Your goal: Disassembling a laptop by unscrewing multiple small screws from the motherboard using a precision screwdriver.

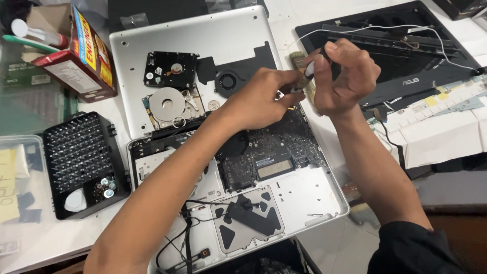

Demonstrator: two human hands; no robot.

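Above the opened laptop chassis (304, 203) at frame centre, my left hand (258, 104) and right hand (345, 76) both close on a small brush (306, 81) with pale bristles and a dark ferrule. I judge board cleaning in hand; next calls for light strokes. Its dark mainboard (264, 152) lies exposed, dusty.

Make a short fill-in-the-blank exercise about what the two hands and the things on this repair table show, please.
1. Both hands meet on a small ____ with pale bristles.
2. The opened silver laptop body shows a dark ____ board inside.
3. The black plastic tray of screwdriver bits lies to the ____ of the laptop.
4. The round black cooling fan rests on the detached silver ____ cover.

Missing words: brush; circuit; left; bottom
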